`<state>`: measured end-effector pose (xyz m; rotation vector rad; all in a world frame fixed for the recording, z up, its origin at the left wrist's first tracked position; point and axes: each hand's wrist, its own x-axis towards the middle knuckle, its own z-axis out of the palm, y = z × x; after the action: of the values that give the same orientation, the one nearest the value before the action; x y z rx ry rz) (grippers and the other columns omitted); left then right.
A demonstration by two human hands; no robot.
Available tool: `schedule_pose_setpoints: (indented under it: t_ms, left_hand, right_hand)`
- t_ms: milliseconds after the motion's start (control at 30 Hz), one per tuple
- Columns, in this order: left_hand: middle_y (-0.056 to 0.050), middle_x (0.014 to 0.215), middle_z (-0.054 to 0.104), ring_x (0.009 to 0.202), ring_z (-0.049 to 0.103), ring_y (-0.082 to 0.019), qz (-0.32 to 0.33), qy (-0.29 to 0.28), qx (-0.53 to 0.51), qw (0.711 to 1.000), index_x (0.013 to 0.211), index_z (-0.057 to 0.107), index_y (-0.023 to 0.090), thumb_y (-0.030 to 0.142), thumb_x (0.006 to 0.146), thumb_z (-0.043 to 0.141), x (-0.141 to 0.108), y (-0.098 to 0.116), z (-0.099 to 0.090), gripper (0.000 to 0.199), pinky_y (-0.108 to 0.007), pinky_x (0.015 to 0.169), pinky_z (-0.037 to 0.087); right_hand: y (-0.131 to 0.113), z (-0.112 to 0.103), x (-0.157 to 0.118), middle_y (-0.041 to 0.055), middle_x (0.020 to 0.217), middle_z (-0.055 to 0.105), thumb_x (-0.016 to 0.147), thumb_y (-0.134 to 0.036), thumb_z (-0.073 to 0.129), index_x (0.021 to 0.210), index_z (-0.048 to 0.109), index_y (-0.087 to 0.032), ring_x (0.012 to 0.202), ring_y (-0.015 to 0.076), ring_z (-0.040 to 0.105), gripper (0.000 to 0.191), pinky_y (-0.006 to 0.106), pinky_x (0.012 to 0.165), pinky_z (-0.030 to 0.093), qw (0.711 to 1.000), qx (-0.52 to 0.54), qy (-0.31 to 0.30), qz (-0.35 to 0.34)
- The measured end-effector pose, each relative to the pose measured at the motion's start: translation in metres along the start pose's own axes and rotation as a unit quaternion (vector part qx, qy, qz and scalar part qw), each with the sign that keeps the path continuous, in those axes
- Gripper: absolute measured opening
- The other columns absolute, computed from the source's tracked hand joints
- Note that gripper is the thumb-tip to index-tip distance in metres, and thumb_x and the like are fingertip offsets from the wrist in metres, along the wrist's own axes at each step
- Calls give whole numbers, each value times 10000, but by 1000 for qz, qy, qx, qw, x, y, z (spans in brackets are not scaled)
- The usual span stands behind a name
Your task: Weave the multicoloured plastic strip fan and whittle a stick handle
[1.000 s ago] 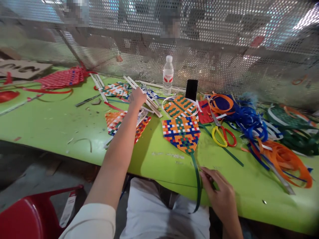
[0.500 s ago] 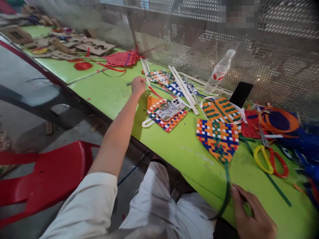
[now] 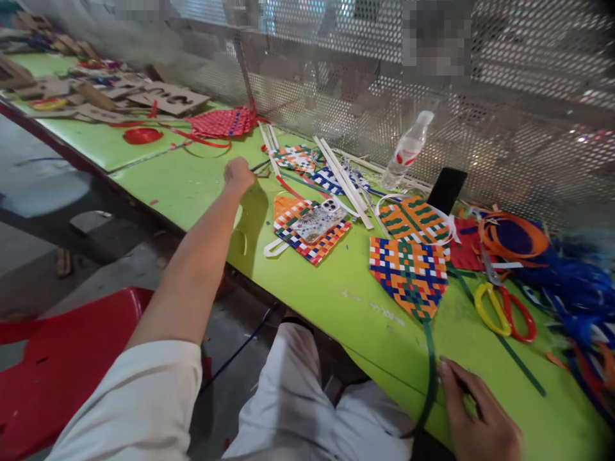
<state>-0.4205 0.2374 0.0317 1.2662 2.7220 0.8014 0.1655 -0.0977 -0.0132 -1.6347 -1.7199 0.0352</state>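
The left fingers [image 3: 244,170] are hovering bent over one end of a thin dark tool [image 3: 261,166], whose other end is pointing off to their right; whether they are gripping it, I cannot tell. To their left, the green counter [image 3: 177,186] is lying bare, its near edge running beneath the forearm, and beyond them a red bundle [image 3: 223,121] is resting close to the perforated screen [image 3: 288,77]. Right of them and nearer the body, a patterned phone [image 3: 314,223] is lying on a woven mat [image 3: 331,244], with bare counter separating that mat from the edge. The right fingers [image 3: 468,376] are curving inward just beside a green strip [image 3: 432,368]; I cannot tell whether they are pinching anything. The strip is trailing from the tip of a woven pouch [image 3: 408,275] beyond these fingers and drooping past the counter's edge. Scissors [image 3: 494,277] are lying farther beyond them, with open counter in between.
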Motion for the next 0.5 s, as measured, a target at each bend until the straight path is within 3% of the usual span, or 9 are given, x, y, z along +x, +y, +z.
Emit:
schedule_pose_setpoints:
  t_ms: [67,133,167,233,367,433,500]
  left_hand:
    - [-165,1132,739,1218,638,-327,-6,19,-71,997,1036,726,90,139,874,594,-6,6,-9,214,-446,1109,479]
    - [-145,1089,750,1155,664,-308,43,70,-173,981,994,736,128,115,843,618,-22,15,-19,193,-427,1085,499]
    - [-124,1059,752,1102,675,-284,75,91,-234,965,978,738,148,108,831,632,-33,21,-22,186,-403,1051,519]
    - [-76,993,745,939,688,-223,128,75,-369,918,967,739,186,112,810,673,-66,40,-27,187,-336,890,569]
    - [-28,922,691,630,586,-108,147,-120,-587,787,987,724,222,200,820,753,-161,103,-22,171,-254,585,503]
    - [-10,911,674,611,572,-90,142,-222,-637,725,965,705,225,227,795,806,-215,139,-16,198,-253,583,513]
    - [-9,923,684,672,620,-109,162,-306,-634,691,980,707,222,245,776,831,-268,171,-7,240,-275,647,564]
  right_hand:
    - [6,-3,-2,47,1003,795,961,-469,689,1027,792,-213,871,222,757,283,310,825,561,1000,14,-14,7]
    - [11,-7,-1,56,994,803,961,-474,683,1029,792,-210,886,229,768,293,307,834,585,998,36,-35,24]
    - [12,-10,1,57,988,806,958,-473,684,1024,793,-213,885,232,774,290,306,828,598,997,50,-50,24]
    - [10,-13,13,49,973,809,945,-458,696,996,799,-228,857,233,781,257,308,791,621,993,82,-85,-2]
    - [-11,-7,68,64,954,808,952,-429,671,998,813,-233,815,242,775,246,341,718,639,970,155,-174,-63]
    - [-22,5,105,77,945,799,927,-490,692,1063,806,-216,794,237,753,327,363,744,632,967,186,-161,-61]
    - [-28,20,140,91,1088,790,928,-561,668,1249,750,-206,912,241,749,486,362,804,625,956,244,-159,-30]
